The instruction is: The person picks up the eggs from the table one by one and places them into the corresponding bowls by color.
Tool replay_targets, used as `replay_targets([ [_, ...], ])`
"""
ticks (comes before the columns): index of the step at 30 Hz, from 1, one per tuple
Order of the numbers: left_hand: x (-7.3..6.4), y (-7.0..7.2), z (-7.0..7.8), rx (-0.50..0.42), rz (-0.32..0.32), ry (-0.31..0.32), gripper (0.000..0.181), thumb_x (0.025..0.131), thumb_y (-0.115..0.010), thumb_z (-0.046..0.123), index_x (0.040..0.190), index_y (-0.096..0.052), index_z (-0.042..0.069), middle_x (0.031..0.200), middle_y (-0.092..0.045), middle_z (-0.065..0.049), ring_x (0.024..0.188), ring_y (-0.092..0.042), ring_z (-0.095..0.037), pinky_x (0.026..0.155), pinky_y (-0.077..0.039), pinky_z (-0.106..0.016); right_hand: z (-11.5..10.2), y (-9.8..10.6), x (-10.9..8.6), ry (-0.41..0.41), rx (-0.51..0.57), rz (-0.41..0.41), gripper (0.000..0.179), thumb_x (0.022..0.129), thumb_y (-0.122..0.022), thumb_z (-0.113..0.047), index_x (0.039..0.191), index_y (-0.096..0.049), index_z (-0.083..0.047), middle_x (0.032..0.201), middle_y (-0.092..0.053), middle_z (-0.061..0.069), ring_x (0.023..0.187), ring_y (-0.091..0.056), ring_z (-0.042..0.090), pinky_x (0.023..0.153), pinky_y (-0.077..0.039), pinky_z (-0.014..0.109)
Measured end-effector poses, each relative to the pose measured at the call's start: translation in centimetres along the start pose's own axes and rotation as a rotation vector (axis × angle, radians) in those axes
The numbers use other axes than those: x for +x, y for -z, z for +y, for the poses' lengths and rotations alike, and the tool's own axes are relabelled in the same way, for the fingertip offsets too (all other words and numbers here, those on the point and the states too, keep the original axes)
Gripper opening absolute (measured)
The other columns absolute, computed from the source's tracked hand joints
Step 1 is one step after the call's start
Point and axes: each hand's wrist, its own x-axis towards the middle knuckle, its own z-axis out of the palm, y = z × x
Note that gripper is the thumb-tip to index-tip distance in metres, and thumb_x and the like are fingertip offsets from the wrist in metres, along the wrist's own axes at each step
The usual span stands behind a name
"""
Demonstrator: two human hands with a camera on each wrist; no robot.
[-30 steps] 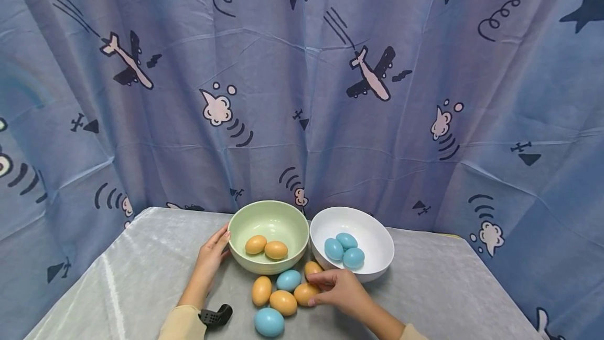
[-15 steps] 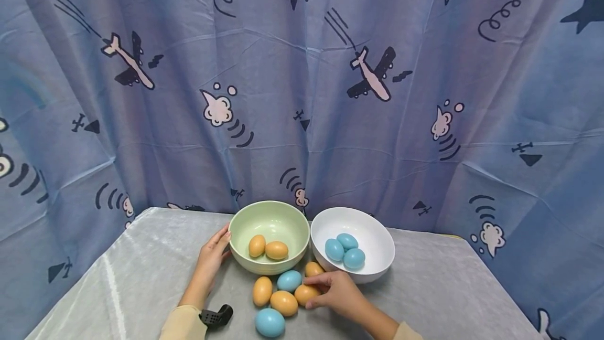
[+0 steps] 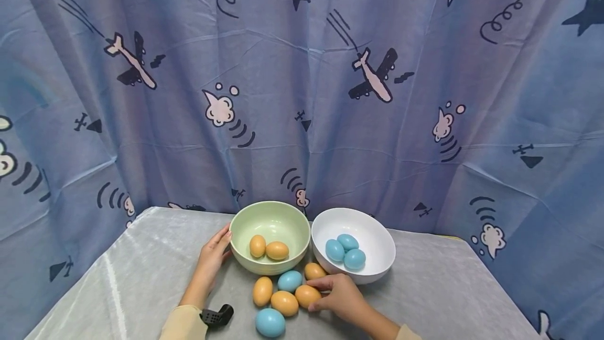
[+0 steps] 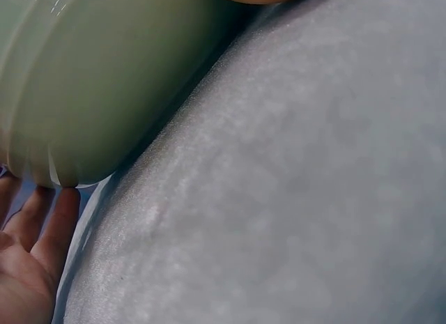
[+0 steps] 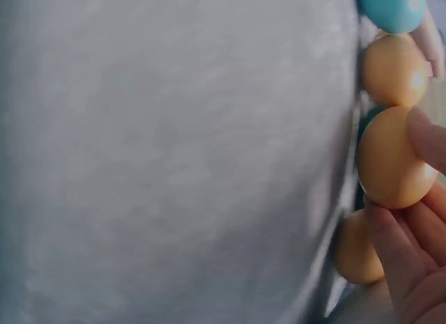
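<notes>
My left hand (image 3: 211, 256) touches the outer left wall of a light green bowl (image 3: 294, 224) with its fingertips, fingers fairly straight in the left wrist view. Two orange eggs (image 3: 277, 250) lie in that bowl. My right hand (image 3: 343, 298) pinches an orange egg (image 5: 395, 157) between thumb and fingers, low over the table in front of the bowls. Close about it lie more orange eggs (image 3: 284, 304) and two blue eggs (image 3: 270, 322). One orange egg (image 3: 314, 271) sits just behind my right fingers, by the foot of a white bowl (image 3: 377, 240).
The white bowl stands right beside the green one and holds three blue eggs (image 3: 354, 259). A grey cloth (image 3: 439, 282) covers the table. Behind it hangs a blue curtain (image 3: 264, 119) with printed planes and stars. A black device (image 3: 217, 316) is strapped on my left wrist.
One orange egg in the green bowl has rolled and now points more upright. My right fingers have shifted slightly on the orange egg; my left hand stays at the bowl.
</notes>
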Motion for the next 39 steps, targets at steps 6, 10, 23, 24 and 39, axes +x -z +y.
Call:
replay_targets([
  [6, 0.3, 0.0, 0.1, -0.005, 0.001, -0.002, 0.057, 0.105, -0.05, 0.036, 0.153, -0.038, 0.01, 0.161, -0.035, -0.01, 0.145, -0.036, -0.027, 0.116, -0.041, -0.049, -1.4, 0.8, 0.1, -0.016, 0.028, 0.044, 0.044, 0.068, -0.089, -0.009, 0.108, -0.075, 0.004, 0.104, -0.076, 0.017, 0.094, -0.069, 0.012, 0.076, -0.059, 0.018],
  [10, 0.4, 0.1, 0.0, -0.003, 0.0, -0.006, 0.056, 0.105, -0.05, 0.036, 0.154, -0.038, 0.01, 0.161, -0.034, -0.009, 0.145, -0.035, -0.026, 0.116, -0.041, -0.049, -2.6, 1.1, 0.6, -0.007, 0.044, 0.05, 0.044, 0.069, -0.088, -0.01, 0.109, -0.075, 0.003, 0.105, -0.076, 0.016, 0.095, -0.07, 0.014, 0.075, -0.057, 0.015],
  [23, 0.1, 0.1, 0.0, -0.005, 0.002, -0.001, 0.056, 0.105, -0.049, 0.036, 0.154, -0.037, 0.01, 0.161, -0.034, -0.01, 0.145, -0.036, -0.028, 0.116, -0.04, -0.05, -5.6, 1.0, 2.6, -0.04, 0.116, 0.026, 0.044, 0.075, -0.086, -0.012, 0.115, -0.073, 0.0, 0.108, -0.075, 0.015, 0.101, -0.07, 0.018, 0.076, -0.06, 0.019],
  [24, 0.1, 0.0, 0.0, -0.004, 0.002, 0.0, 0.057, 0.105, -0.049, 0.036, 0.154, -0.037, 0.01, 0.161, -0.034, -0.01, 0.145, -0.036, -0.028, 0.116, -0.04, -0.05, -5.7, 1.0, 2.8, -0.045, 0.118, 0.027, 0.044, 0.075, -0.086, -0.012, 0.115, -0.073, 0.0, 0.108, -0.075, 0.015, 0.101, -0.07, 0.018, 0.076, -0.06, 0.02],
  [39, 0.0, -0.1, -0.1, 0.012, 0.01, 0.006, 0.059, 0.104, -0.05, 0.04, 0.153, -0.039, 0.011, 0.16, -0.036, -0.009, 0.144, -0.038, -0.028, 0.116, -0.041, -0.049, -6.6, 0.6, 7.0, -0.068, 0.1, 0.107, 0.044, 0.076, -0.087, -0.019, 0.114, -0.075, -0.003, 0.112, -0.075, 0.013, 0.106, -0.07, 0.02, 0.087, -0.06, 0.028],
])
